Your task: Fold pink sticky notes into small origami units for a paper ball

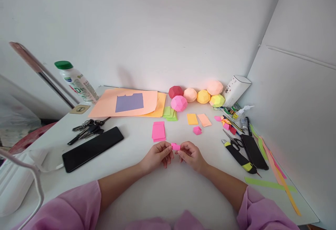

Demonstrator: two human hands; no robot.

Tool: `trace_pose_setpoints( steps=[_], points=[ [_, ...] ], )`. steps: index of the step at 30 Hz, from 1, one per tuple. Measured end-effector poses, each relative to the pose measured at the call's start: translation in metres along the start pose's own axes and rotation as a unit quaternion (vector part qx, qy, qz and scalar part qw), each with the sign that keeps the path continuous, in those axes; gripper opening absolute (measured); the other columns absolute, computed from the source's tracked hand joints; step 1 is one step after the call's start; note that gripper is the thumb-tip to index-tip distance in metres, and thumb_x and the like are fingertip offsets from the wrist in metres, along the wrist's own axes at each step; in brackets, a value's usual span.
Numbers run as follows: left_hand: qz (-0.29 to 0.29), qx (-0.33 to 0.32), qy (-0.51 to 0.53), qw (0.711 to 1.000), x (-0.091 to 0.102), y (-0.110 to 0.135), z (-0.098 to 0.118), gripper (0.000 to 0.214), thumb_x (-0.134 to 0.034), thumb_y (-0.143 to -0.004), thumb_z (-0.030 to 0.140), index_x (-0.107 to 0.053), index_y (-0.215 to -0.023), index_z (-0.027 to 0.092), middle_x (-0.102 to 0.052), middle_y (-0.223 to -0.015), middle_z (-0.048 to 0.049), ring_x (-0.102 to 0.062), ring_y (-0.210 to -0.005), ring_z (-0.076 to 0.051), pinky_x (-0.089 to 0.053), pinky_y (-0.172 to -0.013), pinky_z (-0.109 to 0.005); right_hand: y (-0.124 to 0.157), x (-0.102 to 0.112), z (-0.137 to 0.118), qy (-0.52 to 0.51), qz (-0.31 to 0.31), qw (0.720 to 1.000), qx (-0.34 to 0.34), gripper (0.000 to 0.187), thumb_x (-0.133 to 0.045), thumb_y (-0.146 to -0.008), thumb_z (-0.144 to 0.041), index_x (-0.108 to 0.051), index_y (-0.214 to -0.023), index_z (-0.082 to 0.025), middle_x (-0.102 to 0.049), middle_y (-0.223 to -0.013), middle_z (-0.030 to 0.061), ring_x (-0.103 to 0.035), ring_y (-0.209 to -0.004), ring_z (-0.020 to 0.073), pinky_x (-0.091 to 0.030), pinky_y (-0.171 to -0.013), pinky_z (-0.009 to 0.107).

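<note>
A small folded piece of bright pink paper (175, 146) is pinched between my two hands, a little above the table's middle. My left hand (159, 154) grips its left end with thumb and forefinger. At the right end, my right hand (192, 156) holds it the same way. Just beyond my left hand lies a stack of pink paper rectangles (159, 131). A small folded pink paper unit (197, 130) sits beyond my right hand, close to yellow-orange slips (192, 119) and peach slips (204, 120). Green slips (170, 113) lie behind the pink stack.
Faceted paper balls (190, 95) line the wall. Scissors (235, 142), a box cutter (239, 156) and paper strips (280, 175) lie at right. At left are a phone (92, 149), keys (90, 128), a bottle (78, 83) and large paper sheets (105, 103).
</note>
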State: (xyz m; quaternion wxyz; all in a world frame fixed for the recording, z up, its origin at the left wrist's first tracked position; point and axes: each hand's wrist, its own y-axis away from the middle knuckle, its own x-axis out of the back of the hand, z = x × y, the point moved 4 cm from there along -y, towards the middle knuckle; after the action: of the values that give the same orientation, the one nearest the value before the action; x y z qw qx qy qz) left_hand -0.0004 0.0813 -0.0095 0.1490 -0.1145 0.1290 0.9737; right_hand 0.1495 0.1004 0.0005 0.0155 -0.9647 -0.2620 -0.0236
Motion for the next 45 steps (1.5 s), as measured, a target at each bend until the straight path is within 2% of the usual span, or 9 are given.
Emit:
trace_pose_setpoints(
  steps=[5,11,15,19,22,26,32,39,45],
  points=[
    [0.003,0.006,0.006,1.0,0.0,0.001,0.003,0.036,-0.058,-0.078,0.051,-0.053,-0.081,0.015,-0.06,-0.063,0.0004,-0.056,-0.047,-0.01,-0.044,-0.038,-0.02,0.002,0.0,-0.001,0.043,0.007,0.997,0.069,0.015,-0.057,-0.083,-0.034,-0.059,-0.081,-0.018,-0.057,-0.077,0.0017,-0.054,-0.054,0.0101,-0.049,-0.049,0.025],
    [0.002,0.006,0.017,1.0,0.001,0.0,0.001,0.034,-0.058,-0.079,0.048,-0.052,-0.077,0.014,-0.062,-0.062,-0.0007,-0.057,-0.045,-0.01,-0.044,-0.038,-0.02,0.005,0.001,0.0,0.125,0.02,0.98,0.156,0.013,-0.054,-0.084,-0.029,-0.062,-0.08,-0.02,-0.06,-0.08,0.0053,-0.053,-0.055,0.0116,-0.046,-0.047,0.026],
    [0.002,0.011,0.014,1.0,0.002,-0.001,0.0,0.034,-0.059,-0.078,0.048,-0.053,-0.078,0.014,-0.061,-0.06,0.0,-0.057,-0.045,-0.011,-0.045,-0.038,-0.02,0.004,-0.001,-0.001,0.19,0.013,0.962,0.195,0.014,-0.053,-0.084,-0.026,-0.065,-0.08,-0.02,-0.063,-0.08,0.0077,-0.059,-0.068,0.0161,-0.048,-0.054,0.028],
    [0.004,0.019,0.01,1.0,0.001,0.0,0.002,0.035,-0.062,-0.075,0.047,-0.055,-0.085,0.014,-0.061,-0.061,0.0003,-0.058,-0.046,-0.012,-0.045,-0.039,-0.021,0.005,-0.004,-0.004,0.215,0.008,0.951,0.222,0.016,-0.051,-0.086,-0.024,-0.067,-0.083,-0.021,-0.064,-0.084,0.0085,-0.061,-0.073,0.0167,-0.051,-0.062,0.03],
    [0.002,0.016,0.007,1.0,0.0,0.001,0.004,0.04,-0.064,-0.074,0.047,-0.056,-0.094,0.015,-0.062,-0.064,0.0,-0.059,-0.049,-0.013,-0.045,-0.04,-0.022,0.006,-0.003,-0.004,0.214,0.017,0.953,0.212,0.016,-0.052,-0.086,-0.025,-0.067,-0.085,-0.022,-0.063,-0.086,0.009,-0.061,-0.077,0.0178,-0.052,-0.065,0.032],
    [-0.009,0.009,0.0,1.0,-0.001,0.002,0.005,0.041,-0.064,-0.073,0.049,-0.054,-0.095,0.015,-0.062,-0.064,-0.0004,-0.059,-0.05,-0.014,-0.045,-0.041,-0.023,0.005,-0.001,-0.001,0.197,0.037,0.961,0.188,0.015,-0.054,-0.086,-0.028,-0.067,-0.087,-0.022,-0.063,-0.087,0.0085,-0.06,-0.074,0.0175,-0.051,-0.062,0.031],
    [-0.025,-0.008,-0.023,0.999,-0.002,0.003,0.003,0.04,-0.06,-0.077,0.048,-0.05,-0.099,0.017,-0.061,-0.07,-0.001,-0.06,-0.056,-0.014,-0.046,-0.044,-0.023,0.004,-0.001,-0.001,0.174,0.017,0.97,0.17,0.013,-0.057,-0.084,-0.029,-0.066,-0.082,-0.021,-0.062,-0.087,0.0081,-0.058,-0.069,0.0158,-0.049,-0.058,0.029],
    [-0.041,-0.012,-0.059,0.997,-0.005,0.006,-0.002,0.039,-0.056,-0.08,0.049,-0.047,-0.103,0.019,-0.062,-0.082,-0.0033,-0.059,-0.061,-0.012,-0.046,-0.048,-0.022,0.003,-0.003,-0.006,0.087,0.03,0.993,0.067,0.017,-0.059,-0.081,-0.035,-0.063,-0.076,-0.019,-0.062,-0.078,0.0042,-0.055,-0.057,0.0121,-0.049,-0.052,0.027],
    [-0.044,-0.018,-0.064,0.997,-0.01,0.01,0.002,0.038,-0.057,-0.08,0.045,-0.046,-0.107,0.02,-0.063,-0.085,-0.0038,-0.058,-0.062,-0.012,-0.045,-0.05,-0.023,0.003,-0.005,-0.003,0.007,0.039,0.999,0.004,0.017,-0.063,-0.077,-0.034,-0.06,-0.076,-0.018,-0.061,-0.066,0.001,-0.056,-0.055,0.0123,-0.048,-0.05,0.026]
  ],
)
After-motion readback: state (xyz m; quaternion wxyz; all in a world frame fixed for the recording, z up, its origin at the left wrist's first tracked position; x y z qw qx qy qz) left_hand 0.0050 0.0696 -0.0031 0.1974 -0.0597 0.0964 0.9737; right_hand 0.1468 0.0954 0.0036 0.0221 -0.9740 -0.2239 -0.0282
